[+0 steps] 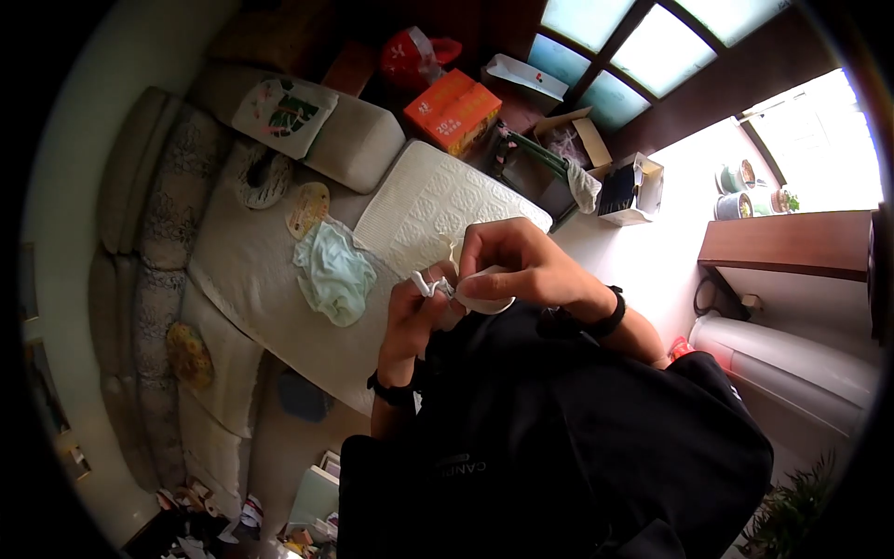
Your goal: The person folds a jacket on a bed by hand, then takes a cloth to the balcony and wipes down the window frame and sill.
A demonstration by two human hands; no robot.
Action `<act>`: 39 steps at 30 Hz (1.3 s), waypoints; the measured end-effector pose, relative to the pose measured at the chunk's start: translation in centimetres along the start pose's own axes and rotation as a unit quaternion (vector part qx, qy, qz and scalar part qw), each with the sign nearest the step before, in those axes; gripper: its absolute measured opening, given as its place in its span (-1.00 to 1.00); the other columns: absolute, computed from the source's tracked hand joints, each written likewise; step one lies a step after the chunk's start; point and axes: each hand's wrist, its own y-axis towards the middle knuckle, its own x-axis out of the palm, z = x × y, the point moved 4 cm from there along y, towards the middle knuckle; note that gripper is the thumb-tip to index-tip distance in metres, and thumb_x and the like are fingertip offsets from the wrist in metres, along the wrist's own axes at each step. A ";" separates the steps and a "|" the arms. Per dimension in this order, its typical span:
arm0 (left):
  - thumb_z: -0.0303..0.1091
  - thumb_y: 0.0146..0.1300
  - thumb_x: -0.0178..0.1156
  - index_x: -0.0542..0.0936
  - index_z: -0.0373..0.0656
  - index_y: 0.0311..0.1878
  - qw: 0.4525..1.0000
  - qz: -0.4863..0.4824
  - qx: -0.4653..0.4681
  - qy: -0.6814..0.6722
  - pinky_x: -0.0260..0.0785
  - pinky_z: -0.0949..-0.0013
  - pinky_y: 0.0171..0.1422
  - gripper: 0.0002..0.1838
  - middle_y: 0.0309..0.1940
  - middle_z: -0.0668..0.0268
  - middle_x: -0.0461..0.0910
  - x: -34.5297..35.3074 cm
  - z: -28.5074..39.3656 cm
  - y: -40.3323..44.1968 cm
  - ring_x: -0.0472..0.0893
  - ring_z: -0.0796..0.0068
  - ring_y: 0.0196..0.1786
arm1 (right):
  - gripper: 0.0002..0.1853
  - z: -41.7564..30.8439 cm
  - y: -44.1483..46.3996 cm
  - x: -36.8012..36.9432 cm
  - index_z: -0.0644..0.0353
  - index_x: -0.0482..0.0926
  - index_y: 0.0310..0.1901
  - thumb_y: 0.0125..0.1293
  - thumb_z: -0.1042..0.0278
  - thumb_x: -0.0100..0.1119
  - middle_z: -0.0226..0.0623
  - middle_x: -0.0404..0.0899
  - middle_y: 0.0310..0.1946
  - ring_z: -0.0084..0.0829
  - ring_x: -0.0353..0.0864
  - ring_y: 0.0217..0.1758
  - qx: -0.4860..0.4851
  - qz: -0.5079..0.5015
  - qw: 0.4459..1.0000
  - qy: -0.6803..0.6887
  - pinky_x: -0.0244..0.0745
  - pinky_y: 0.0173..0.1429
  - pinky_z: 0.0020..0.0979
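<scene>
Close in front of the black top I wear, my left hand (408, 324) and my right hand (523, 265) meet. Between them is a small white item (486, 291), thin and bendy, with a rounded flap under my right fingers and a curled end at my left fingers. Its kind is unclear. Both hands are closed, with thumbs and fingers pinching it. Beyond them a crumpled pale green cloth (335, 272) lies on the sofa seat (270, 289), apart from my hands.
A white quilted mat (438, 200) covers part of the sofa. Behind it stand an orange box (453, 110), an open carton (582, 140) and a white box (635, 191). Potted plants (736, 200) stand by the window. Various items (200, 522) lie at the lower left.
</scene>
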 end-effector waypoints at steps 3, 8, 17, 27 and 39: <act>-0.29 0.39 0.16 0.54 -0.20 -0.25 1.000 0.021 -0.011 0.015 0.09 0.62 -0.38 -0.83 -0.42 0.52 0.47 1.5 1.8 1.1 0.31 0.81 -0.43 | -0.90 0.0 0.3 -0.8 0.29 0.57 -0.28 0.26 0.49 0.30 -0.42 0.60 -0.34 -0.67 0.54 -0.22 0.019 -0.002 1.000 0.007 0.40 -0.12 -0.58; -0.42 0.32 0.16 0.55 -0.23 -0.23 0.991 0.013 -0.020 0.128 0.21 0.56 -0.33 -0.92 -0.42 0.46 0.48 1.3 2.8 2.1 0.37 0.73 -0.40 | -0.89 0.4 1.0 -1.2 0.28 0.55 -0.22 0.29 0.47 0.27 -0.43 0.59 -0.32 -0.67 0.54 -0.22 0.007 0.015 0.999 0.034 0.41 -0.12 -0.57; -0.40 0.43 0.06 0.55 -0.23 -0.20 0.972 0.141 0.029 0.184 0.29 0.49 -0.25 -0.86 -0.41 0.43 0.49 -0.3 4.9 4.6 0.43 0.68 -0.32 | -0.58 -2.0 2.0 -1.0 0.21 0.54 0.05 0.11 0.54 0.35 -0.25 0.47 -0.27 -0.32 0.47 -0.22 -0.316 0.329 0.809 -0.370 0.43 -0.15 -0.40; -0.22 0.51 -0.01 0.42 -0.25 -0.27 0.967 0.172 0.028 0.188 0.23 0.46 -0.31 -0.71 -0.51 0.40 0.35 -2.4 1.4 4.9 0.32 0.65 -0.38 | -0.88 1.5 4.3 -1.8 0.30 0.57 -0.21 0.22 0.60 0.28 -0.31 0.63 -0.37 -0.51 0.62 -0.29 -0.219 0.212 0.906 -0.294 0.50 -0.16 -0.49; -0.23 0.44 0.11 0.45 -0.28 -0.51 0.921 0.252 0.004 0.297 0.19 0.40 -0.40 -0.60 -0.58 0.34 0.34 -5.0 0.8 5.2 0.28 0.65 -0.47 | -0.84 6.1 6.0 -2.4 0.31 0.57 -0.12 0.29 0.50 0.25 -0.33 0.65 -0.34 -0.58 0.61 -0.27 -0.099 0.167 0.943 -0.270 0.52 -0.13 -0.50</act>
